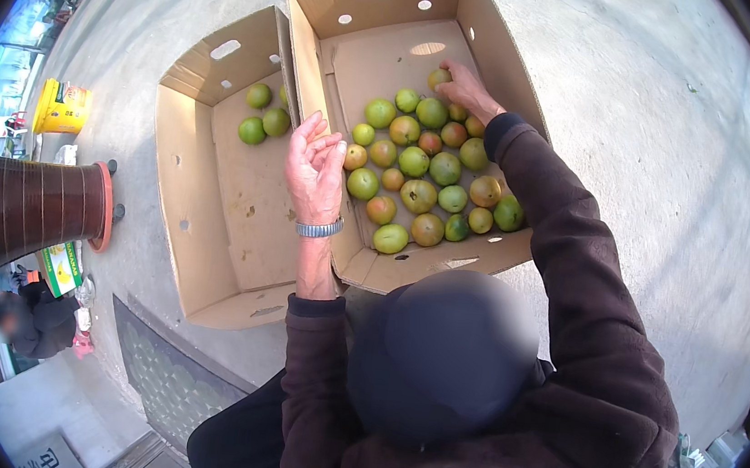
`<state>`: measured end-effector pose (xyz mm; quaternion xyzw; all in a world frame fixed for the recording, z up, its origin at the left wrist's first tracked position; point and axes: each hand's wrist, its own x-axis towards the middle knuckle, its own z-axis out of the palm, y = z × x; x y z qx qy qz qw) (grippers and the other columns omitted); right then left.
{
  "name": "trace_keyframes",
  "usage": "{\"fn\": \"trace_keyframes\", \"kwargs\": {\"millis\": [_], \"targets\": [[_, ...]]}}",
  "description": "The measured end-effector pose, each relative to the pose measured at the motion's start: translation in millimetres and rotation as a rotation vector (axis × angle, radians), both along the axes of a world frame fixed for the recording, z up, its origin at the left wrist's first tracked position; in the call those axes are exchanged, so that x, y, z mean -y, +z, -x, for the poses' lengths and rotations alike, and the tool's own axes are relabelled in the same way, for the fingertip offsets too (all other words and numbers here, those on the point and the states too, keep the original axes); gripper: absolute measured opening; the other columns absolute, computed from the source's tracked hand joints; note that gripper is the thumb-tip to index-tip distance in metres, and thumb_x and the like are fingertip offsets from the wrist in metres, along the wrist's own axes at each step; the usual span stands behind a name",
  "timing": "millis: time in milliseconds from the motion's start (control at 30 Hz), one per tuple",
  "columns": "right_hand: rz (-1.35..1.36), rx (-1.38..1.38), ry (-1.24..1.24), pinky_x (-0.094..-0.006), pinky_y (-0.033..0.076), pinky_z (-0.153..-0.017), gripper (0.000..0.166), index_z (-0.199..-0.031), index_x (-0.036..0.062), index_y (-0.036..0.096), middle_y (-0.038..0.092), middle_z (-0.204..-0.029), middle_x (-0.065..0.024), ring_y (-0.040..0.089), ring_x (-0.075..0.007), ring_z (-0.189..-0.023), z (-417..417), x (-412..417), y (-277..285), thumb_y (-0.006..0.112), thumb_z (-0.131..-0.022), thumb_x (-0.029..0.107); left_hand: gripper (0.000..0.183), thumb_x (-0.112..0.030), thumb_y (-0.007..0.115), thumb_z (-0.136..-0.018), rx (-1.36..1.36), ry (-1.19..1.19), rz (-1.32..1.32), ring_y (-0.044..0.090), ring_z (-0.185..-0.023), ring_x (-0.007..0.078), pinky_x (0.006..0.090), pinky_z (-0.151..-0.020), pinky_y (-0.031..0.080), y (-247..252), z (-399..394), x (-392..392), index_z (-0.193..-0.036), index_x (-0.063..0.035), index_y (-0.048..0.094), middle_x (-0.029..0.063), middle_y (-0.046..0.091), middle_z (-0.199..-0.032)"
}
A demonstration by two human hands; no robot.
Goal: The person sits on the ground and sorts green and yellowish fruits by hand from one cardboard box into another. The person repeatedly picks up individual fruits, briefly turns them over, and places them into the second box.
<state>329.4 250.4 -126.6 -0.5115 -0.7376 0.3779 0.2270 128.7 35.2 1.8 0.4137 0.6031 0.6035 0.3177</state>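
Two open cardboard boxes stand side by side on the ground. The right cardboard box (382, 36) holds a spread of green and reddish tomatoes (445, 169). My right hand (462, 89) reaches into its far part, fingers around a yellowish-green tomato (439, 78); whether it is lifted I cannot tell. My left hand (316, 176), with a metal watch band (319, 228) on the wrist, hovers palm up over the walls between the boxes, fingers bent and nothing in them. Several green tomatoes (252, 130) lie at the far end of the left cardboard box (189, 242).
On the left stand a yellow bucket (64, 107) and a large brown plant pot (41, 209) on a wheeled base. A person in dark clothes (43, 322) is beyond a banana carton (61, 269). A patterned mat (175, 377) lies near my knee.
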Motion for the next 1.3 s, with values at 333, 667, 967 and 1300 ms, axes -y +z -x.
{"fn": "trace_keyframes", "kwargs": {"millis": [333, 667, 967, 1300], "targets": [[0.151, 0.031, 0.104, -0.0365, 0.044, -0.084, 0.042, -0.114, 0.0017, 0.056, 0.060, -0.108, -0.0205, 0.056, -0.0306, -0.104, 17.5, -23.3, -45.4, 0.055, -0.075, 0.018, 0.046, 0.004, 0.059, -0.080, -0.089, 0.020, 0.019, 0.060, -0.093, 0.0162, 0.0262, -0.079, 0.051, -2.5, -0.7, -0.1, -0.125, 0.0019, 0.046, 0.0166, 0.052, -0.119], [-0.238, 0.246, 0.029, -0.0345, 0.050, -0.067, 0.034, -0.102, -0.0044, 0.059, 0.065, -0.082, -0.0170, 0.065, -0.0238, -0.076, 15.1, -13.3, 24.8, 0.059, -0.069, 0.004, 0.050, -0.004, 0.060, -0.084, 0.550, 0.110, -0.197, 0.065, -0.083, 0.0320, 0.0380, -0.070, 0.057, 6.7, 24.6, 5.0, -0.127, 0.0030, 0.037, 0.0218, 0.059, -0.101], [0.028, -0.209, 0.158, -0.0255, 0.044, -0.056, 0.017, -0.085, -0.0009, 0.064, 0.059, -0.061, -0.0048, 0.053, -0.0086, -0.057, 17.4, 82.7, 136.3, 0.066, -0.077, 0.013, 0.057, 0.005, 0.064, -0.077, 0.658, 0.600, 0.041, 0.064, -0.070, 0.0272, 0.0375, -0.063, 0.057, -17.4, 172.1, 1.2, -0.126, 0.0048, 0.034, 0.0217, 0.059, -0.095], [0.125, -0.040, 0.171, -0.0273, 0.044, -0.054, 0.028, -0.082, -0.0014, 0.064, 0.059, -0.060, -0.0089, 0.052, -0.0096, -0.055, 24.8, 132.6, 139.7, 0.061, -0.087, 0.026, 0.082, -0.004, 0.072, -0.064, -0.768, 0.283, 0.807, 0.048, -0.114, 0.0408, 0.0433, -0.096, 0.042, -110.4, 215.5, -50.6, -0.136, -0.0173, 0.036, 0.0231, 0.036, -0.135]]}}
